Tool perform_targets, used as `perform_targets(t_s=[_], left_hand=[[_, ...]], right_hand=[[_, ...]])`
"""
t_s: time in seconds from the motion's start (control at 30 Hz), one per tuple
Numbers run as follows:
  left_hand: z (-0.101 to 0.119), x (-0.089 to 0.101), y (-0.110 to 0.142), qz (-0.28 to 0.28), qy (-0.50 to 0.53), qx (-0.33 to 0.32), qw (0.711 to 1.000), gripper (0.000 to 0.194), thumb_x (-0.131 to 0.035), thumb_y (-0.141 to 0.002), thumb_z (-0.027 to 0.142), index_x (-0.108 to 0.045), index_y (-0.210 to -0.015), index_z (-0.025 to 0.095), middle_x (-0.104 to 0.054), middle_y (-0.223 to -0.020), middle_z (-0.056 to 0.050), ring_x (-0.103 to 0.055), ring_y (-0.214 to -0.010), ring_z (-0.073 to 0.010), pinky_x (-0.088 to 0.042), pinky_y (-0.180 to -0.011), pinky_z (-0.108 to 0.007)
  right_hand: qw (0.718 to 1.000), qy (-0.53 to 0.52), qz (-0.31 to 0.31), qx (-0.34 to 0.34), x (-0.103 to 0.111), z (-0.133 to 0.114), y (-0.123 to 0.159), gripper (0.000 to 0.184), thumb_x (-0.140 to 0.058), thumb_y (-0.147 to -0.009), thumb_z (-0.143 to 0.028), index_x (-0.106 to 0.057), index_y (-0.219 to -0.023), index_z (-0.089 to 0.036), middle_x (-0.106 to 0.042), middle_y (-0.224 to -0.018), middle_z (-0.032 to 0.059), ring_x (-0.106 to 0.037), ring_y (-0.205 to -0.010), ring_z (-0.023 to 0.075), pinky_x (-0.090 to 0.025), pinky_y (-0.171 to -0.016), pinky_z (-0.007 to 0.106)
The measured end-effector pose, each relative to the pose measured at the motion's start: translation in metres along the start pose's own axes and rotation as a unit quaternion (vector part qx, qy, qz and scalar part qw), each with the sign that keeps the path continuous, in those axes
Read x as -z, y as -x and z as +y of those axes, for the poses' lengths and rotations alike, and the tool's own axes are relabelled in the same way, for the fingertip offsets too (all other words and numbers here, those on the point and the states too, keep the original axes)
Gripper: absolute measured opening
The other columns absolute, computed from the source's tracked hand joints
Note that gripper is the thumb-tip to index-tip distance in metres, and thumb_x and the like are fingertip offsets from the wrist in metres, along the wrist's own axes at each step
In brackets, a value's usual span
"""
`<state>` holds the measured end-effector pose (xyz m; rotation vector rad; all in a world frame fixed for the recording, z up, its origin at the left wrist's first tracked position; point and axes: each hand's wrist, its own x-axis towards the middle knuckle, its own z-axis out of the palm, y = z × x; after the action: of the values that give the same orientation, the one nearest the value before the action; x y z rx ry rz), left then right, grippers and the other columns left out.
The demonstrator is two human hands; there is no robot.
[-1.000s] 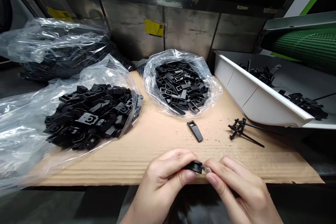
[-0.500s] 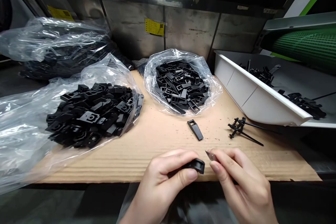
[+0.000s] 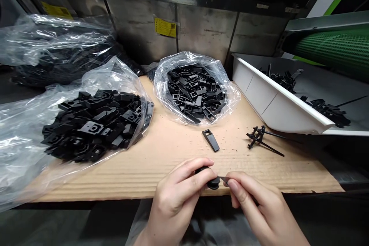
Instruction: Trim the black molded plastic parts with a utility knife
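My left hand (image 3: 180,192) pinches a small black plastic part (image 3: 212,182) between thumb and fingers, at the near edge of the cardboard sheet (image 3: 161,157). My right hand (image 3: 256,207) is closed on a small blade (image 3: 223,179), whose tip touches the part. One loose black part (image 3: 210,140) lies flat on the cardboard just beyond my hands. A black sprue (image 3: 261,140) with thin runners lies to the right of it.
A clear bag of black rectangular parts (image 3: 196,90) stands open at the middle back. A bag of black bracket parts (image 3: 92,123) lies at left, another bag (image 3: 57,52) behind it. A white chute (image 3: 276,100) with several sprues and a green conveyor (image 3: 331,48) are at right.
My right hand pulled the blade off the part, then brought it back against it. My left hand turned the part. The view shifted slightly.
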<state>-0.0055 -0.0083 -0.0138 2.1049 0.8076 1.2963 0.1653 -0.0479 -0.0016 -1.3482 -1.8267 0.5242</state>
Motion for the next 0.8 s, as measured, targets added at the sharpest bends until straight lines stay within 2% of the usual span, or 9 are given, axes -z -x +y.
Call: perform_targets(t_s=[0.1,0.3,0.53,0.67,0.8], left_hand=[[0.000,0.000,0.000,-0.004,-0.007,-0.016,1.000,0.033,-0.049,-0.079,-0.004,-0.065,-0.098,0.018,-0.063,-0.107,-0.004,-0.058,-0.099,-0.0133,-0.044,-0.085,-0.015],[0.000,0.000,-0.001,-0.020,-0.006,-0.020,1.000,0.033,-0.047,-0.079,-0.005,-0.064,-0.099,0.016,-0.064,-0.106,-0.004,-0.058,-0.100,-0.0116,-0.040,-0.089,-0.012],[0.001,0.000,-0.002,-0.012,0.002,-0.016,1.000,0.034,-0.048,-0.079,-0.005,-0.064,-0.099,0.017,-0.064,-0.104,-0.003,-0.059,-0.097,-0.0104,-0.041,-0.087,-0.011],[0.002,0.002,-0.004,-0.027,0.023,0.002,0.999,0.036,-0.048,-0.077,-0.007,-0.066,-0.097,0.017,-0.065,-0.102,-0.003,-0.061,-0.094,-0.0106,-0.043,-0.086,-0.011],[0.003,0.004,-0.005,-0.032,0.042,0.015,0.998,0.031,-0.052,-0.077,-0.004,-0.068,-0.093,0.018,-0.067,-0.100,-0.002,-0.063,-0.091,-0.0105,-0.044,-0.083,-0.010]], right_hand=[[1.000,0.003,-0.018,0.005,0.002,0.001,-0.003,0.017,-0.038,-0.090,-0.020,-0.048,-0.076,-0.023,-0.046,-0.057,-0.0074,-0.045,-0.049,0.0066,-0.035,-0.049,0.016],[0.990,-0.024,-0.133,-0.044,0.013,-0.004,-0.011,0.028,-0.036,-0.091,-0.022,-0.038,-0.062,-0.021,-0.041,-0.054,-0.0073,-0.042,-0.049,0.0059,-0.032,-0.047,0.014],[0.977,-0.060,-0.187,-0.085,0.017,-0.004,-0.015,0.030,-0.033,-0.091,-0.027,-0.040,-0.063,-0.020,-0.041,-0.053,-0.0065,-0.042,-0.049,0.0065,-0.032,-0.049,0.016],[0.958,-0.102,-0.239,-0.121,0.022,-0.001,-0.021,0.034,-0.034,-0.091,-0.033,-0.042,-0.061,-0.019,-0.041,-0.051,-0.0060,-0.041,-0.049,0.0066,-0.033,-0.050,0.016],[0.922,-0.179,-0.299,-0.170,0.029,0.002,-0.029,0.031,-0.037,-0.090,-0.036,-0.053,-0.073,-0.016,-0.039,-0.046,-0.0076,-0.032,-0.042,0.0047,-0.028,-0.044,0.016]])
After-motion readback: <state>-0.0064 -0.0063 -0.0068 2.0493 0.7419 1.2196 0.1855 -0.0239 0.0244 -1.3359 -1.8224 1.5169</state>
